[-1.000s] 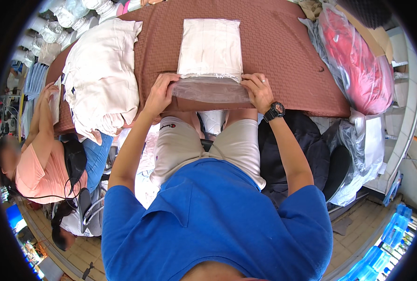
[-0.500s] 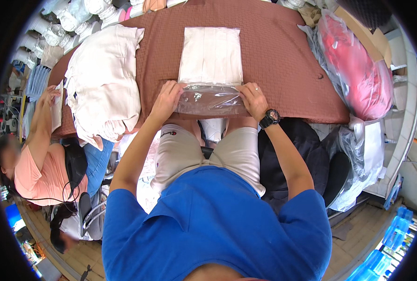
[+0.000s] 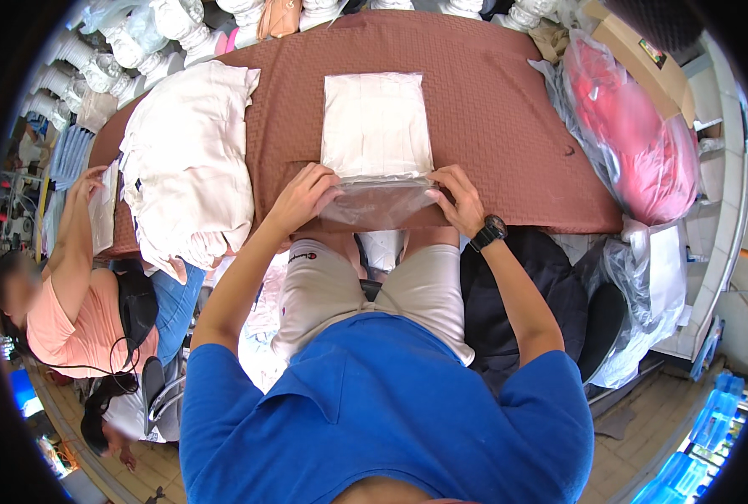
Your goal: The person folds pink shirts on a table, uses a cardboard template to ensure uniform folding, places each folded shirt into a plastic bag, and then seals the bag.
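A folded off-white cloth (image 3: 376,126) lies flat inside a clear plastic bag, whose loose end (image 3: 374,202) extends toward me by the table's near edge. My left hand (image 3: 308,197) is closed at the left side of that loose end, thumb and fingertips pinching the film. At the opposite side, my right hand (image 3: 458,200) has its thumb and fingers around the film's edge, just below the folded cloth. A black watch is on my right wrist.
A brown textured cloth (image 3: 492,134) covers the table. A heap of off-white cloth (image 3: 189,160) sits to the left, with a seated co-worker (image 3: 88,311) beyond. Red goods in clear plastic (image 3: 618,126) and a cardboard box (image 3: 643,59) are at the right. White ornamental posts line the back.
The view has tilted slightly, so the table sits lower in it. My fingers have shifted on the bag's loose end, which looks less taut and narrower between my hands.
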{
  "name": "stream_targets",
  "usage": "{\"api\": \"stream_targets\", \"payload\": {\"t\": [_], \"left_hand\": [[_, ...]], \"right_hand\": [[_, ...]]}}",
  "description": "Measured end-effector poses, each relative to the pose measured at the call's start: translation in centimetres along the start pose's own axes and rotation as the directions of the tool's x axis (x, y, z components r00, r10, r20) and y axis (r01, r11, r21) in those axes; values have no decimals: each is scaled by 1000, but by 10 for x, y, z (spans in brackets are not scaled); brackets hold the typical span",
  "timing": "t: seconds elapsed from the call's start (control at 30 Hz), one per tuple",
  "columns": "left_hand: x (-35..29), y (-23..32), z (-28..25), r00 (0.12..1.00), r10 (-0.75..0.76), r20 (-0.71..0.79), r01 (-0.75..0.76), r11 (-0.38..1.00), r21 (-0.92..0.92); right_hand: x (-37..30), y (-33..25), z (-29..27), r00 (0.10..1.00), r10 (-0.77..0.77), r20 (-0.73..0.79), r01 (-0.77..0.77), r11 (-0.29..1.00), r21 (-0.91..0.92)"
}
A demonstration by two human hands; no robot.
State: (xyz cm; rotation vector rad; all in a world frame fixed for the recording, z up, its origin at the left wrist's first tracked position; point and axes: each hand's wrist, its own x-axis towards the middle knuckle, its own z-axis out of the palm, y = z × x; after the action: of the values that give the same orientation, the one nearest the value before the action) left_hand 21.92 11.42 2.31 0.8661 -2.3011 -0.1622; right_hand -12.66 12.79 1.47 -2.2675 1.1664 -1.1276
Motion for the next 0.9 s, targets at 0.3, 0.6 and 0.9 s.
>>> {"api": "stream_targets", "payload": {"t": [0.3,0.6,0.9], "left_hand": [[47,21,-46,957,-7,-290,16,999,28],[183,46,-183,796,21,-605,-70,996,-58],[220,-19,-189,966,-255,-45,212,878,-429]], "right_hand": [[54,-37,-36,971,-120,-205,99,989,-110],[201,-102,-146,945,-96,-313,97,995,-14],[266,-29,-157,993,72,90,-93,962,256]]}}
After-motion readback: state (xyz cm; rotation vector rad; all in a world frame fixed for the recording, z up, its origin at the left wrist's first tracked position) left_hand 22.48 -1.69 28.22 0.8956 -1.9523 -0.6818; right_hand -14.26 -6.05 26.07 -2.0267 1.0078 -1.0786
